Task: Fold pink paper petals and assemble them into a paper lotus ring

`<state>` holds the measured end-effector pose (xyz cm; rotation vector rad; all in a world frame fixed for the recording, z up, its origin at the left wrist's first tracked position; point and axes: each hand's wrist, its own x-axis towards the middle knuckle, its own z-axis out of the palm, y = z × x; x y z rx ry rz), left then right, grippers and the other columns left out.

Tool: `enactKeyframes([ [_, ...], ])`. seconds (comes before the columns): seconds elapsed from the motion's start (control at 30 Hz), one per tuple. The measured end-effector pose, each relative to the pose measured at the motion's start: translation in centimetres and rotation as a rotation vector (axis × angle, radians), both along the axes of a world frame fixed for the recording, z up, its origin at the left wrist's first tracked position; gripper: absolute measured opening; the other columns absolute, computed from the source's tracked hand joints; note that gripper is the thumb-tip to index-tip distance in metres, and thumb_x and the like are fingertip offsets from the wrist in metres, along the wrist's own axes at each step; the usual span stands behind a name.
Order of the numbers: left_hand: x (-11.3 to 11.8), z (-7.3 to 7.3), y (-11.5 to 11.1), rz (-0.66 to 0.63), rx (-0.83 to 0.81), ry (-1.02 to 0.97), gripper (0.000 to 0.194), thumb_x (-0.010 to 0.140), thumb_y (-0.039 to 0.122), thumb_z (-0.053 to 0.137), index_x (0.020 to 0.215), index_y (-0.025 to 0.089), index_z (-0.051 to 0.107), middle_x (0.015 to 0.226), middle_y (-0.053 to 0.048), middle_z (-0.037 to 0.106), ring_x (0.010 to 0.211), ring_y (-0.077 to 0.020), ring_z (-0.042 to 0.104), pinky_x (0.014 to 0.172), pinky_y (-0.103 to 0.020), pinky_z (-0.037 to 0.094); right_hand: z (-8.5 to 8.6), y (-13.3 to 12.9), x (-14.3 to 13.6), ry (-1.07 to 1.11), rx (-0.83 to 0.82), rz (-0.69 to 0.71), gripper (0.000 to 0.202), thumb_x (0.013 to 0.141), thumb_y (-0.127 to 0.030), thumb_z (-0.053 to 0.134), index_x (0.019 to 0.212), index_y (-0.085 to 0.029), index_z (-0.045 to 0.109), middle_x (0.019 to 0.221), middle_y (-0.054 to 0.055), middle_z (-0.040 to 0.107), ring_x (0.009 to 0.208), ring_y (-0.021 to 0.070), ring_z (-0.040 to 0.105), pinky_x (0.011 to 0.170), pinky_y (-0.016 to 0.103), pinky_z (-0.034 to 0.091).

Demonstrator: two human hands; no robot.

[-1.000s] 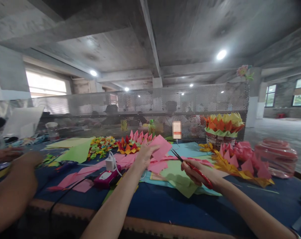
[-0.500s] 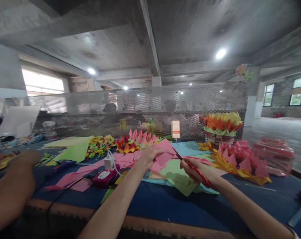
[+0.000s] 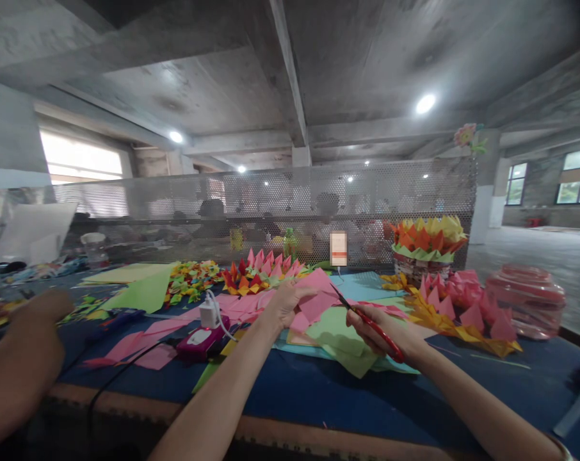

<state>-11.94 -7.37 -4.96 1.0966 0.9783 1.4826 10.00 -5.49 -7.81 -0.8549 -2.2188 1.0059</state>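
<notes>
My left hand (image 3: 290, 303) pinches a sheet of pink paper (image 3: 319, 289) between thumb and fingers. Fingers of my right hand (image 3: 374, 328) are wrapped round red-handled scissors (image 3: 377, 328), whose dark blades point up and left at the right edge of the pink paper. Green sheets (image 3: 350, 342) lie under and between both hands, over light blue paper (image 3: 405, 366). More pink strips (image 3: 232, 307) are spread to the left of my left hand.
A purple power socket (image 3: 202, 339) with a white charger and cables sits left of my forearm. Pink and yellow paper petals (image 3: 472, 317), a pink jar (image 3: 527, 301) and a flower basket (image 3: 427, 246) stand right. Another person's arm (image 3: 25, 358) reaches in from the left.
The other person's hand at the left has shifted slightly. My hands, the pink paper and the scissors have stayed almost in place.
</notes>
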Motion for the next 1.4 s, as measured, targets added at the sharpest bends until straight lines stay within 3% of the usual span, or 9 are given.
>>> enactKeyframes([
  [0.27,0.3,0.5,-0.5,0.051,-0.018,0.026,0.022,0.051,0.016,0.078,0.069,0.013,0.066,0.065,-0.005,0.067,0.061,-0.0159,0.061,0.055,-0.024,0.046,-0.3,0.4,-0.1,-0.034,-0.047,-0.050,0.049,0.081,-0.066,0.036,0.088,-0.020,0.051,0.056,-0.007,0.039,0.039,0.0053,0.037,0.034,0.016,0.030],
  [0.83,0.1,0.1,-0.2,-0.001,-0.003,0.008,0.024,0.054,0.019,0.078,0.073,0.013,0.065,0.068,-0.005,0.066,0.062,-0.0160,0.061,0.058,-0.026,0.048,-0.5,0.5,-0.2,-0.019,-0.014,-0.085,0.045,0.080,-0.063,0.043,0.085,-0.018,0.050,0.052,-0.007,0.040,0.037,0.0058,0.040,0.034,0.016,0.028],
  [1.07,0.6,0.0,-0.4,-0.032,0.007,0.027,0.021,0.053,0.019,0.078,0.067,0.012,0.063,0.064,-0.004,0.065,0.058,-0.0141,0.059,0.056,-0.025,0.045,0.6,-0.8,-0.3,0.022,-0.064,-0.007,0.040,0.083,-0.060,0.039,0.081,-0.020,0.046,0.050,-0.008,0.040,0.036,0.0067,0.041,0.034,0.017,0.033],
  [1.4,1.4,0.0,-0.8,-0.049,0.005,0.047,0.021,0.053,0.020,0.079,0.066,0.013,0.064,0.063,-0.004,0.065,0.055,-0.0130,0.058,0.053,-0.023,0.042,1.3,-1.4,-0.5,0.033,-0.091,-0.020,0.037,0.083,-0.058,0.041,0.077,-0.021,0.043,0.046,-0.009,0.039,0.033,0.0066,0.038,0.034,0.018,0.029],
])
